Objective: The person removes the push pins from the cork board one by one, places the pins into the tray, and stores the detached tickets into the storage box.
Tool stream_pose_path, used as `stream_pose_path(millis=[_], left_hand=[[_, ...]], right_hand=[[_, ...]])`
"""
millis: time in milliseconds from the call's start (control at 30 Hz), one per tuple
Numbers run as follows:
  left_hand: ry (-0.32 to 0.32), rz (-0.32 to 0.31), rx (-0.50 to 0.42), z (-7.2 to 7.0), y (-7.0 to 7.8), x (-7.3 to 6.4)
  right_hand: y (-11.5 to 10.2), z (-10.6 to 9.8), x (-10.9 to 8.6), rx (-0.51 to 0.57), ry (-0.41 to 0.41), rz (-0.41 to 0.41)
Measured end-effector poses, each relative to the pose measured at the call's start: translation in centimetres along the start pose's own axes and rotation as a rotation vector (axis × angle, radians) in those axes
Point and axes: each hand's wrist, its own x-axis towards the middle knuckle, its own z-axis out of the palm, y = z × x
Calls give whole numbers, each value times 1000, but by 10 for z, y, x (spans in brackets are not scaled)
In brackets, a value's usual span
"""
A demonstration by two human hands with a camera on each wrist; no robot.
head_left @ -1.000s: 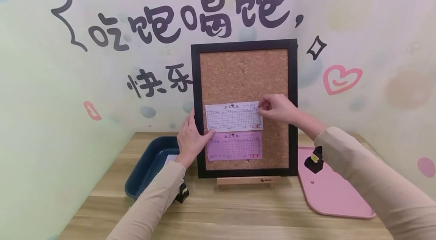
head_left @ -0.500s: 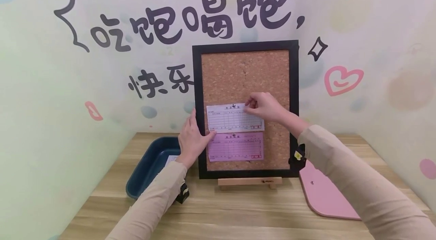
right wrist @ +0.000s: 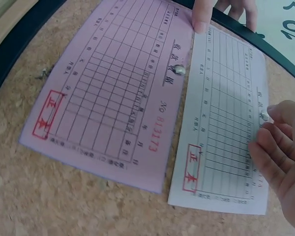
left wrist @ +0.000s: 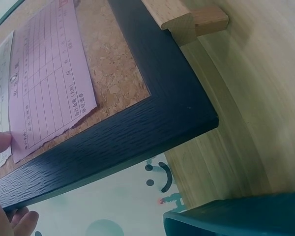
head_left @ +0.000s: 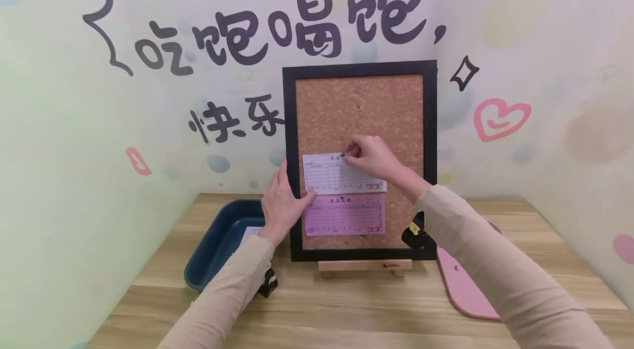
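Note:
A black-framed cork board (head_left: 360, 112) stands on a small wooden stand (head_left: 364, 265). My left hand (head_left: 283, 203) grips its left side, thumb on the front, other fingers behind the frame. A white receipt slip (head_left: 319, 175) is pinned to the cork, directly above a pink receipt slip (head_left: 344, 216). Each slip has a silver pushpin near its top edge. At the white slip's pushpin (right wrist: 264, 116), the fingertips of my right hand (head_left: 373, 155) come together and appear to pinch it. The pink slip's pushpin (right wrist: 179, 70) stands alone. Part of the white slip is behind my right hand.
A dark blue basin (head_left: 200, 252) with a white paper (head_left: 251, 233) in it stands on the left of the wooden table (head_left: 356, 310). Right of the board lies a pink tray (head_left: 468, 296) bearing a loose pushpin (head_left: 457, 268), partly covered by my right sleeve. A painted wall rises behind.
My right hand has moved left from the white slip's right edge to its pushpin. The left hand keeps its hold on the frame, and the slips stay in place.

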Motion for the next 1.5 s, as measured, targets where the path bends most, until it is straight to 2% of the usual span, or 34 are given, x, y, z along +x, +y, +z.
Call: stream_pose_path(millis=[233, 467, 667, 1067, 1500], left_hand=[[-6, 2, 0, -1, 2, 1], [-20, -11, -12, -1, 2, 0], [-2, -10, -11, -2, 2, -1], [-10, -15, -4, -2, 3, -1], [-9, -10, -8, -1, 2, -1]], right_hand=[[4, 12, 2, -30, 119, 1], [2, 21, 0, -54, 174, 14], [2, 24, 0, -80, 196, 31], [4, 27, -2, -79, 212, 24], [7, 28, -4, -58, 226, -14]])
